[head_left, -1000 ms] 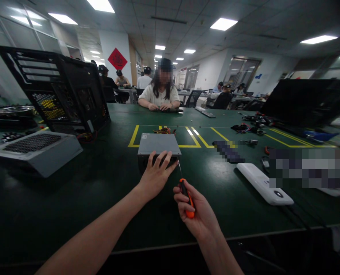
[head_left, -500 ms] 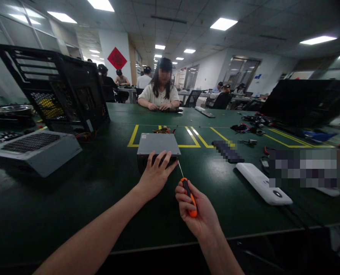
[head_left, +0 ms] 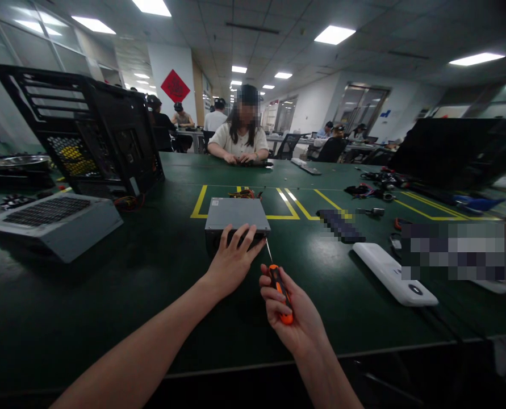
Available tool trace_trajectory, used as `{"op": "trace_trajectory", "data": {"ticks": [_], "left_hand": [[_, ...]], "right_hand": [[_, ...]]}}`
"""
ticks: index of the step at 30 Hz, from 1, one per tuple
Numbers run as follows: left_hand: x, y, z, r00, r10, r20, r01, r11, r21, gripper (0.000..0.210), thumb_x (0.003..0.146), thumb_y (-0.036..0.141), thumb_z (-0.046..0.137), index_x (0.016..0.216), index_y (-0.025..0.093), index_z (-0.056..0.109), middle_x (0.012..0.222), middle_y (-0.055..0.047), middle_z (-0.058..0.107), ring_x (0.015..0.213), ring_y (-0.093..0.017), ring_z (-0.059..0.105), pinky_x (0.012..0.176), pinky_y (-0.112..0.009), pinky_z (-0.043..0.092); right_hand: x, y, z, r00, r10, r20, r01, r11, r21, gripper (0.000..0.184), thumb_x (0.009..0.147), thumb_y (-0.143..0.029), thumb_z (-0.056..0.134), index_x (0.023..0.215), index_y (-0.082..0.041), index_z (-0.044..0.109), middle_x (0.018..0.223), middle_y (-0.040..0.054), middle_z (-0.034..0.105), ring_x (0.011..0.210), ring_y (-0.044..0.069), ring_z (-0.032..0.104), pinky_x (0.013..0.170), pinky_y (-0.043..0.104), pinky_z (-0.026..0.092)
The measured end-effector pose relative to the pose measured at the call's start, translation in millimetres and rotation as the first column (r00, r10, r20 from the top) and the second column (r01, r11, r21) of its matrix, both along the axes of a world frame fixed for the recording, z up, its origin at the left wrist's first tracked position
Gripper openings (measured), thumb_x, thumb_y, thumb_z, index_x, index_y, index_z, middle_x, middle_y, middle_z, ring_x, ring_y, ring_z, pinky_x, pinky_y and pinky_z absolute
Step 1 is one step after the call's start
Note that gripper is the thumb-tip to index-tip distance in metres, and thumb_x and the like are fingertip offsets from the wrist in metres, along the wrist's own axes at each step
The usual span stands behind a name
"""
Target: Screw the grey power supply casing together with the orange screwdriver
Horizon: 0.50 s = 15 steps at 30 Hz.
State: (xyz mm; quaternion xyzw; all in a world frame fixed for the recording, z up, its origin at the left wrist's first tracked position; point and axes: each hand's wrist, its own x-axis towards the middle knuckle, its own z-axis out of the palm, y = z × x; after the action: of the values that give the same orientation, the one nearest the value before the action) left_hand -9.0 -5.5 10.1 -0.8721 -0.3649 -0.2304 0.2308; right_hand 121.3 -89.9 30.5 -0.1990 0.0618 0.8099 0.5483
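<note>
A grey metal computer power supply (head_left: 238, 212) stands on the green table in front of me, its cables bunched behind it. My left hand (head_left: 232, 258) lies against its near face with fingers spread, the tips at the top edge and the thumb by the right corner. My right hand (head_left: 293, 307) is closed around the black-and-orange handle of a screwdriver (head_left: 281, 289). The thin shaft points up and away, and its tip meets the near right corner of the power supply. Whatever sits under the tip is too small to make out.
Left of me are another power supply (head_left: 71, 227) and a black computer case (head_left: 103, 136). A white power bank (head_left: 393, 274), a blurred dark phone-like slab (head_left: 341, 225), and loose cables (head_left: 369, 190) lie to the right. Across the table sits a person (head_left: 239, 133).
The screwdriver handle has turned slightly in my right hand, showing more of its black side. Its tip stays at the same corner. My left hand keeps its place.
</note>
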Motion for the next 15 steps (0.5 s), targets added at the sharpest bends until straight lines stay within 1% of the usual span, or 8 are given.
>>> {"op": "trace_trajectory", "data": {"ticks": [2,5,8,11,15], "left_hand": [[0.2,0.2,-0.1,1.0,-0.003,0.006,0.003,1.0,0.005,0.048,0.081,0.017,0.048,0.128,0.026,0.041,0.135,-0.01,0.032,0.124,-0.029,0.026,0.101,-0.052,0.019],[0.5,0.4,-0.7,1.0,-0.007,0.017,0.006,1.0,0.013,0.048,0.08,0.017,0.048,0.127,0.026,0.042,0.134,-0.01,0.033,0.123,-0.028,0.026,0.101,-0.052,0.02],[0.6,0.6,-1.3,1.0,-0.008,0.018,0.008,1.0,0.014,0.049,0.08,0.017,0.049,0.128,0.026,0.041,0.134,-0.01,0.033,0.123,-0.028,0.026,0.101,-0.052,0.02],[0.6,0.6,-1.5,1.0,-0.004,0.019,0.004,1.0,0.019,0.048,0.081,0.018,0.048,0.127,0.026,0.042,0.134,-0.01,0.033,0.123,-0.028,0.027,0.101,-0.052,0.019],[0.2,0.2,-0.4,1.0,0.006,0.006,-0.007,1.0,0.019,0.046,0.082,0.018,0.046,0.126,0.027,0.043,0.134,-0.01,0.034,0.124,-0.028,0.026,0.101,-0.052,0.02]], "right_hand": [[-0.7,0.2,1.2,1.0,-0.021,-0.019,0.021,1.0,-0.015,0.023,0.092,-0.029,0.03,0.087,-0.011,0.043,0.067,-0.0018,0.041,0.037,-0.001,0.031,0.025,0.007,0.024],[-0.8,0.3,2.0,0.999,-0.029,-0.024,0.029,0.999,-0.014,0.022,0.093,-0.026,0.029,0.084,-0.012,0.043,0.065,-0.0025,0.04,0.038,-0.001,0.033,0.027,0.006,0.025],[-0.4,0.4,1.4,1.0,-0.001,0.006,0.001,1.0,0.006,0.024,0.093,-0.026,0.027,0.088,-0.011,0.046,0.063,-0.0033,0.038,0.039,0.0,0.034,0.029,0.007,0.028],[0.2,0.7,0.3,1.0,0.006,0.011,-0.006,1.0,0.012,0.025,0.093,-0.028,0.028,0.092,-0.011,0.046,0.064,-0.0025,0.04,0.038,0.0,0.032,0.028,0.007,0.026],[1.3,0.6,-1.0,0.999,-0.028,-0.033,0.028,1.0,0.004,0.019,0.092,-0.024,0.03,0.085,-0.012,0.043,0.066,-0.0021,0.041,0.038,-0.001,0.033,0.028,0.006,0.025]]}}
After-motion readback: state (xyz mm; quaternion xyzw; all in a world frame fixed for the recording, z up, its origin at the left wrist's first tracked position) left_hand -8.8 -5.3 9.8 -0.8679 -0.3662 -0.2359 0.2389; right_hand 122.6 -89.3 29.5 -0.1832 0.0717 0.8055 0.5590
